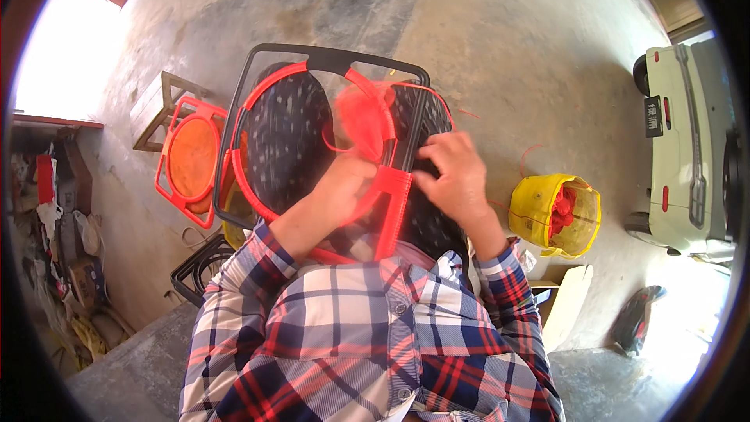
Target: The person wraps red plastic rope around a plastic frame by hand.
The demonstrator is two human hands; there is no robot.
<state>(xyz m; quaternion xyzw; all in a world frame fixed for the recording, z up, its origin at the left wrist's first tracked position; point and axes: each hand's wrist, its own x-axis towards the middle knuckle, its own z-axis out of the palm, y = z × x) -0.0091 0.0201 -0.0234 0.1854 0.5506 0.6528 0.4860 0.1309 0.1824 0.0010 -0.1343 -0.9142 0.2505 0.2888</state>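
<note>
Across my lap rests a black frame (324, 57) with rounded corners and a ring in it. Red strip (251, 194) is wound closely round much of the ring and over the lower right bars. My left hand (344, 187) is inside the ring, closed on loose red strip near its right side. A blurred red bundle (361, 119) of strip hangs just above those fingers. With bent fingers, my right hand (457, 176) grips the frame's right bar. A loop of strip curves over the upper right corner toward that hand; the fingertips are partly hidden.
A similar red frame with an orange centre (193, 158) leans by a wooden stool (160, 109) at left. Black frames (195, 270) lie below it. At right are a yellow bucket (531, 207) holding red strip, an open cardboard box (569, 305) and a pale vehicle (680, 141).
</note>
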